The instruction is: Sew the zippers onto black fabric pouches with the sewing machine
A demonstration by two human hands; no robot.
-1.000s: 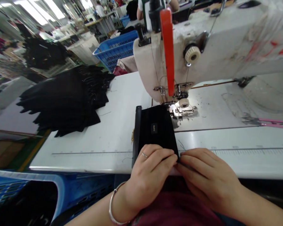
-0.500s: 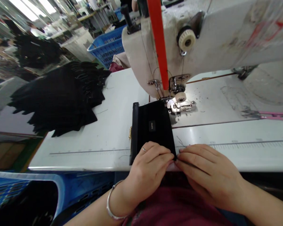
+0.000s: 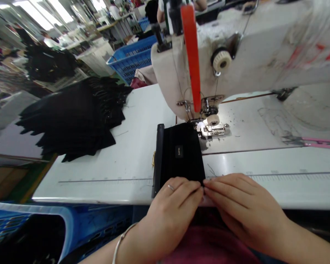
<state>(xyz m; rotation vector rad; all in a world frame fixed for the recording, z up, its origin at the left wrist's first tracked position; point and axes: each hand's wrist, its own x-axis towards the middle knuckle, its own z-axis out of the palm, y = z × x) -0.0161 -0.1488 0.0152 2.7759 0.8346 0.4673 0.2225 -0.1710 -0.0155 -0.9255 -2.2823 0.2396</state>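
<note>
The sewing machine [image 3: 250, 55] is standing over the white table [image 3: 112, 161], with bare tabletop lying open between a pile of black cloth [image 3: 71, 117] on the left and pink scissors [image 3: 319, 142] on the right. A blue basket [image 3: 132, 58] is sitting behind. The black piece [image 3: 180, 154] is lying flat, its far corner reaching under the presser foot [image 3: 213, 126] and its near end hanging at the table's front edge. The left hand [image 3: 173, 205] is resting palm down on that near end, fingers pressed together. The right hand [image 3: 242, 209] is lying beside it, fingertips meeting the left ones at the near right corner. Thumbs are hiding underneath, so any pinch cannot be told.
</note>
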